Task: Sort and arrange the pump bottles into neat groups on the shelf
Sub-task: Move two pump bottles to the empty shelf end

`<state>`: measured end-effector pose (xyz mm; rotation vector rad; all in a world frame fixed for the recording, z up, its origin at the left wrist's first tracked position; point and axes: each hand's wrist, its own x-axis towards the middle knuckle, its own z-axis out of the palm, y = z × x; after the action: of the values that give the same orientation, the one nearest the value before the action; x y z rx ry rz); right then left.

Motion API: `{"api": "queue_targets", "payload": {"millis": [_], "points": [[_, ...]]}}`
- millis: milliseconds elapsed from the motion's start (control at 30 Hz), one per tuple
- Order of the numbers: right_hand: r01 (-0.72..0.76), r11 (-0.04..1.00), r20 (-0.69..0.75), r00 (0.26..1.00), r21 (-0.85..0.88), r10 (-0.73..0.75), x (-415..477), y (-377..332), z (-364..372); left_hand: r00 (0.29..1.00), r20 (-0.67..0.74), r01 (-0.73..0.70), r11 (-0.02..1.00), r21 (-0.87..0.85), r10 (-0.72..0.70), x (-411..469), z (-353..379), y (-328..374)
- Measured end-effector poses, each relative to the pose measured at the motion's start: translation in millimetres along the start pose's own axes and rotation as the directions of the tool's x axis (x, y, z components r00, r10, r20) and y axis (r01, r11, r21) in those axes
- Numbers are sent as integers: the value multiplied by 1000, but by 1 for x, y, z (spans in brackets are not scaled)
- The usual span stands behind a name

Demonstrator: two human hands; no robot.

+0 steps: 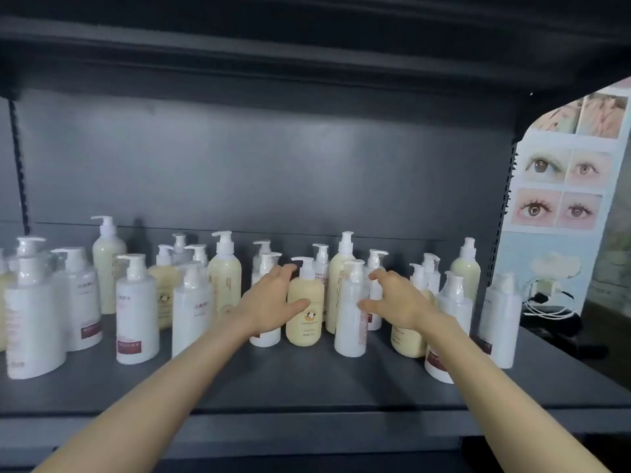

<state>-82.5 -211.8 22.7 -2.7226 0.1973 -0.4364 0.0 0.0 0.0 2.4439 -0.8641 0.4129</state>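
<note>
Both hands are spread: the left hand [273, 298] sits beside a cream bottle [305, 322], the right hand [396, 298] beside a white bottle [350, 326], at the middle of the shelf [307, 380]. The bottles stand mixed and crowded, so a careless wrist could topple tall neighbours.

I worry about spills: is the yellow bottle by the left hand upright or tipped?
Upright. The yellow bottle stands on its base, pump on top.
</note>
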Motion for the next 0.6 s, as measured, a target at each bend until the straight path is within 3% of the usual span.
{"api": "queue_targets", "payload": {"millis": [200,367,600], "points": [[14,966,-13,1000,259,-11,38,15,20,987,-96,94,952,-293,-127,31,29,-2],[27,853,-38,999,521,-8,51,24,40,949,-189,128,856,-501,-253,50,51,-1],[53,760,-97,995,648,14,54,27,59,943,-215,119,859,-498,-255,57,67,-3]]}}
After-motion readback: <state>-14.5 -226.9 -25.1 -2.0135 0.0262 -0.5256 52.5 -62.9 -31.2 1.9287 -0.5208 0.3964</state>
